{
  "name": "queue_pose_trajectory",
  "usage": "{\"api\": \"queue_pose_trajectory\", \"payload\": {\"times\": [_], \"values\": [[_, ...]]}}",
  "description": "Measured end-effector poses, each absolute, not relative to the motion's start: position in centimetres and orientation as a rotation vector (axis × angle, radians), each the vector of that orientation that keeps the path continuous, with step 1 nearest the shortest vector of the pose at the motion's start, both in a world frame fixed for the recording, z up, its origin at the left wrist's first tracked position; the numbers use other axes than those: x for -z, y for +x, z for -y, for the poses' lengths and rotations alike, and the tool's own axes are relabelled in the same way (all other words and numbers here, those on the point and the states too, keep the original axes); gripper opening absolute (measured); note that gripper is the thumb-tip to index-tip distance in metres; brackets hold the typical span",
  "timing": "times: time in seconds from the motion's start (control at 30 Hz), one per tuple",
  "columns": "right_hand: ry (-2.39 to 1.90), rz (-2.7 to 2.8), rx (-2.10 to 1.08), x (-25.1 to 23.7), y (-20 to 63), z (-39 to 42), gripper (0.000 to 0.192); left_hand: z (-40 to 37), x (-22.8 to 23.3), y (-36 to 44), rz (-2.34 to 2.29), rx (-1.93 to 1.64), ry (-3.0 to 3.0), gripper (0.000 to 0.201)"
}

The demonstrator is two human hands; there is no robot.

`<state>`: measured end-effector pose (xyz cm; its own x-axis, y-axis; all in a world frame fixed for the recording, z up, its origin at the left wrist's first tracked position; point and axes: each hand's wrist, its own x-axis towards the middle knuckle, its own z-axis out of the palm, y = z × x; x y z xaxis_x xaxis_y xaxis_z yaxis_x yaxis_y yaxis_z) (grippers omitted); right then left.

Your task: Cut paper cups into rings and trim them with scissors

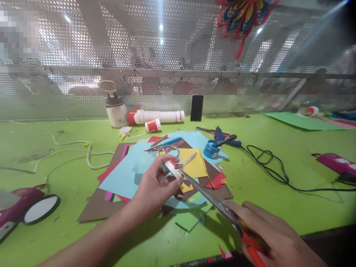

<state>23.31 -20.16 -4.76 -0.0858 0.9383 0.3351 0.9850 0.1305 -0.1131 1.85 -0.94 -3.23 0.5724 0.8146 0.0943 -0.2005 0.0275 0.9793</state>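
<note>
Pinching a small white and red piece (174, 170) up over the paper pile (119, 178), the left hand (155, 183) grips it between thumb and fingers. From where I stand, the right hand (275, 230) has its fingers curled round the orange-handled scissors (205, 193), and the blades reach the edge of the piece. I think the cutting is only partly done, as the piece looks whole. I can't tell if the blades bite yet. Yellow scraps (187, 187) lie below.
</note>
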Motion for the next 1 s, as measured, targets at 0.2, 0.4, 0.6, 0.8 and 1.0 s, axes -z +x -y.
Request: {"api": "queue_pose_trajectory", "payload": {"times": [0.2,0.4,0.6,0.8,1.0], "values": [[-1.837,2.154,0.393,4.9,23.1,19.8,0.052,1.4,3.2,1.8,-0.581,-0.806,1.377,0.043],[-1.814,2.183,0.455,4.5,23.3,19.8,0.045,1.3,3.3,1.7,-0.559,-0.779,1.414,0.041],[-1.761,2.123,0.436,4.3,23.5,20.0,0.055,1.0,3.5,1.8,-0.588,-0.821,1.447,0.042],[-1.769,2.007,0.306,5.3,23.5,20.1,0.064,1.1,2.0,1.7,-0.673,-0.742,1.231,0.067],[-1.739,2.031,0.354,5.3,23.4,20.2,0.072,1.5,1.3,1.6,-0.648,-0.754,1.253,0.046]]}}
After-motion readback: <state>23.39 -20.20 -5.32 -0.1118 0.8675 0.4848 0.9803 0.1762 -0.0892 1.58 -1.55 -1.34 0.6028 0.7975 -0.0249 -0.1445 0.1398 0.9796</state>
